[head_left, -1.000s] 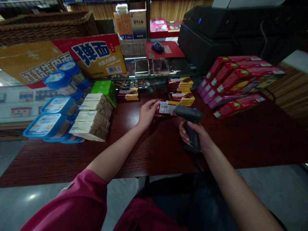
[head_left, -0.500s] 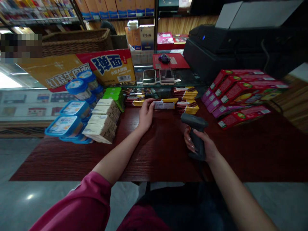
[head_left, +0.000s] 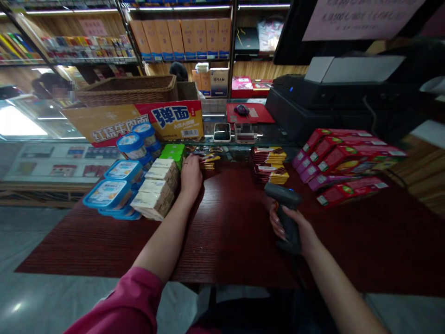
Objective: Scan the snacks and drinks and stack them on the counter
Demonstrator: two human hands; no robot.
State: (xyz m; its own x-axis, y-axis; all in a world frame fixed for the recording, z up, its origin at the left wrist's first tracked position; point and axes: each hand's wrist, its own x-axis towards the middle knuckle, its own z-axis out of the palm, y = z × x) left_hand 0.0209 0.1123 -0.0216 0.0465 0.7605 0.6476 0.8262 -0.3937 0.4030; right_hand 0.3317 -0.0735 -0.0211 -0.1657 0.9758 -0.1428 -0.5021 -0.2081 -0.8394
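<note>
My left hand (head_left: 190, 176) reaches to the far side of the dark red table (head_left: 229, 241). Its fingers curl over the end of a yellow-and-brown chocolate bar (head_left: 208, 160) lying on a low pile beside a green box (head_left: 173, 150). My right hand (head_left: 297, 229) is wrapped round the handle of a grey barcode scanner (head_left: 283, 199). The scanner stands upright above the table's middle and points away from me. Two taller stacks of the same bars (head_left: 270, 164) lie beyond the scanner.
Blue tubs (head_left: 111, 192) and a stack of cream boxes (head_left: 156, 190) crowd the left. Red flat boxes (head_left: 340, 162) fan out at right, below a black till (head_left: 333, 102). A phone (head_left: 221, 132), a noodle carton (head_left: 139, 123) and a wicker basket (head_left: 128, 89) sit on the glass counter behind.
My left hand carried the chocolate bar from in front of the scanner leftward to the low pile by the green box. The scanner drew back slightly. The view tilted up.
</note>
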